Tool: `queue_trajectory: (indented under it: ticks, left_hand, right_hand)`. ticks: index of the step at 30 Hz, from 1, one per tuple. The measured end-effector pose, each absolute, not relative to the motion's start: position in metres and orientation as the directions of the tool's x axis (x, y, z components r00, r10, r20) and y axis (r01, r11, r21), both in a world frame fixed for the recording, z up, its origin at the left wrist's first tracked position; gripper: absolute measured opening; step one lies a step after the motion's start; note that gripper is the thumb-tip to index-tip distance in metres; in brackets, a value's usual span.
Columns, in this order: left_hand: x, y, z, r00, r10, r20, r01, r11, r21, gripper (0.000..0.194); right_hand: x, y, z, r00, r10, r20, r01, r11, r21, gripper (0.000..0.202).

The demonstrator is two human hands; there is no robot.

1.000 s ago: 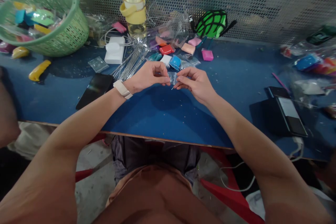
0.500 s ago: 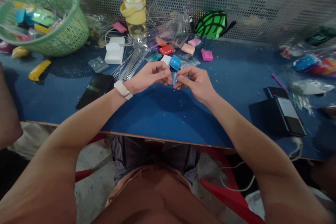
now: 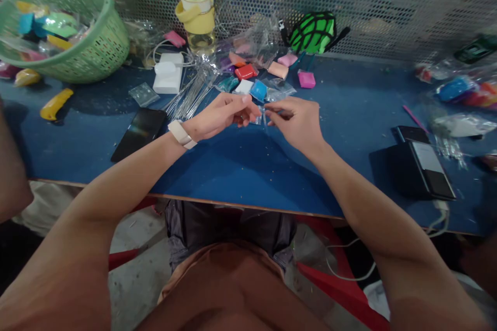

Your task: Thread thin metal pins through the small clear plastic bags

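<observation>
My left hand (image 3: 232,113) is palm inward with the fingers curled, holding a small clear plastic bag (image 3: 256,120) at its fingertips. The bag's contents are too small to make out. Close by on the right, my right hand (image 3: 295,118) pinches a thin clear strip (image 3: 265,118) between thumb and forefinger. Both hands hover over the blue table (image 3: 240,165). Just beyond them lie a blue packet (image 3: 258,90), a white packet (image 3: 244,87) and a red packet (image 3: 246,72). A bundle of thin silvery wires (image 3: 190,95) lies beside my left hand.
A green basket (image 3: 112,31) of coloured packets stands back left, near a yellow cutter (image 3: 56,104). A black phone (image 3: 139,134) lies by my left forearm. Behind are a yellow bottle (image 3: 199,20) and a green pouch (image 3: 312,33). Right stands a propped phone (image 3: 433,168) with a cable.
My left thumb has lifted and its fingers have loosened. The right hand has shifted slightly right, its fingertips pinching the thin strip beside the bag.
</observation>
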State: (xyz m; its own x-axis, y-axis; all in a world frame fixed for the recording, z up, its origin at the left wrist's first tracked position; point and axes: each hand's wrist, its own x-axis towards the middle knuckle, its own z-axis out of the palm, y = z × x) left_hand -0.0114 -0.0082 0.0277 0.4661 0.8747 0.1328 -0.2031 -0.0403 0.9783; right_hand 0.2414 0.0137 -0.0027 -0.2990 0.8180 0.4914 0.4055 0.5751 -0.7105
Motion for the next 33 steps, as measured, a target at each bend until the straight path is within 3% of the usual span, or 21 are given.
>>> queue_trajectory:
  ticks: [2,4,8,14,19,25,33]
  left_hand:
    - [-0.010,-0.010,0.029,0.467,0.877,0.111,-0.183,-0.027,0.983,0.048]
    - [-0.009,-0.011,0.028,0.483,0.871,0.093,-0.171,-0.010,0.985,0.049]
    - [-0.006,-0.013,0.025,0.548,0.834,0.059,-0.164,0.038,0.986,0.058]
    - [-0.005,-0.013,0.017,0.629,0.776,0.045,-0.121,0.041,0.992,0.057]
    - [-0.004,-0.015,0.019,0.653,0.754,0.073,-0.187,0.068,0.980,0.052]
    - [-0.004,-0.019,0.025,0.639,0.770,0.010,-0.188,0.144,0.972,0.058]
    - [-0.007,-0.012,0.023,0.592,0.803,0.077,-0.270,0.107,0.957,0.051]
  right_hand:
    - [0.247,0.016,0.000,-0.345,0.755,0.558,0.553,0.644,-0.529,0.015]
    - [0.250,0.017,0.002,-0.383,0.723,0.575,0.617,0.664,-0.423,0.020]
    - [0.247,0.015,0.002,-0.408,0.711,0.573,0.615,0.678,-0.403,0.021]
    - [0.239,0.008,0.002,-0.377,0.716,0.588,0.525,0.688,-0.501,0.020]
    - [0.234,0.005,0.003,-0.349,0.749,0.564,0.369,0.663,-0.652,0.023]
    - [0.230,0.001,0.007,-0.337,0.863,0.376,0.181,0.451,-0.874,0.045]
    - [0.231,0.004,0.017,-0.351,0.914,0.201,-0.057,0.194,-0.979,0.049]
